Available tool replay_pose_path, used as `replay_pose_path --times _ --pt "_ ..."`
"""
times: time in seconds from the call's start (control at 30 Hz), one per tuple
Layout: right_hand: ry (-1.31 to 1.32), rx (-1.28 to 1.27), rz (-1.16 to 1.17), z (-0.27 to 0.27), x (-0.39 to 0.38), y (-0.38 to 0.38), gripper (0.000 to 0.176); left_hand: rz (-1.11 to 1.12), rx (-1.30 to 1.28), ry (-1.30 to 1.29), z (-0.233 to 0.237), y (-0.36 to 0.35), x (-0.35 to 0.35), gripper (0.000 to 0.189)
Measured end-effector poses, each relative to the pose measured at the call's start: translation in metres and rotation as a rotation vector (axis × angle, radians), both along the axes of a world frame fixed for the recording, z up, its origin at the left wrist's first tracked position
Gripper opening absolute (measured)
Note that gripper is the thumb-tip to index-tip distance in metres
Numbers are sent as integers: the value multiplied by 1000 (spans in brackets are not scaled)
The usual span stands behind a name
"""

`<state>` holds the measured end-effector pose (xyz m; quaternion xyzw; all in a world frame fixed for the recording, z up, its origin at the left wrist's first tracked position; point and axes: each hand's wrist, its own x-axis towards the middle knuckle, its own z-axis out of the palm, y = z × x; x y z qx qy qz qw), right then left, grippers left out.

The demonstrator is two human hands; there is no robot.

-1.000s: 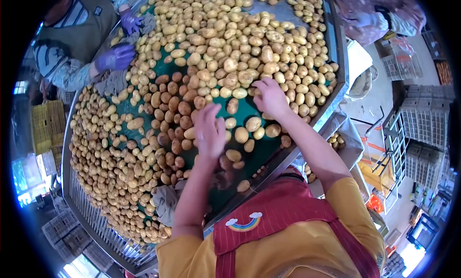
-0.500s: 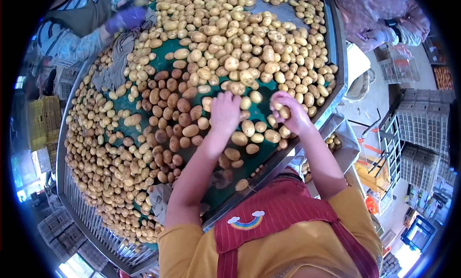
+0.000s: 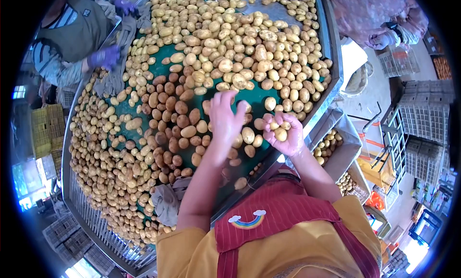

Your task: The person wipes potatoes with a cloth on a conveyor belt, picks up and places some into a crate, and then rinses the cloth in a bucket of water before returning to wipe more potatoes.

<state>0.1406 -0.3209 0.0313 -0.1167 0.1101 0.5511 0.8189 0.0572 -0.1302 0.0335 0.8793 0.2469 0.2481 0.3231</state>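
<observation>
In my right hand (image 3: 290,142), turned partly palm up near the table's front edge, several small potatoes (image 3: 280,133) lie between curled fingers. My left hand (image 3: 224,117) hovers over the green table surface (image 3: 254,98) with its thumb spread from the fingers. A potato (image 3: 244,106) shows just beside that thumb; whether they touch is hard to tell. Under and left of my left wrist lie darker brown potatoes (image 3: 181,120). Paler yellow potatoes (image 3: 225,65) are heaped beyond both hands. A few potatoes (image 3: 248,135) rest between my forearms.
A metal rim (image 3: 331,76) borders the table. Grey cloths (image 3: 165,203) lie at its near left. Right of me stands a lined crate (image 3: 343,155) holding potatoes, with stacked crates (image 3: 425,129) beyond. A co-worker's purple glove (image 3: 106,57) is at the far left; another person's hand (image 3: 382,39) is upper right.
My right hand has drawn nearer to me and turned more palm up, now with several potatoes in it. My left hand's thumb has spread. The left co-worker's gloved hands have shifted.
</observation>
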Motion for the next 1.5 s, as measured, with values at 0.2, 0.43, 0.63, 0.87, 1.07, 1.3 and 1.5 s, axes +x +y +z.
replay_pose_path --times 0.2,0.43,0.63,0.87,1.07,1.3,1.5 --pt "-189 -145 61 1 16 -3 15 45 325 443 -48 19 44 39" --pt "-382 -390 258 1 16 1 42 33 90 277 -23 -10 20 28" --pt "-68 -119 265 -7 3 -4 38 -199 23 -102 35 -35 12 35" --pt "-42 114 38 -4 10 -33 35 -373 323 154 -43 -35 103 33" --pt "121 211 -136 -5 7 -67 33 -340 610 332 -54 -46 138 25" --pt "94 229 -222 -15 2 -84 34 -453 8 31 -25 -49 149 30" --pt "87 265 -242 -15 1 -91 38 -549 472 394 -43 -65 199 20"
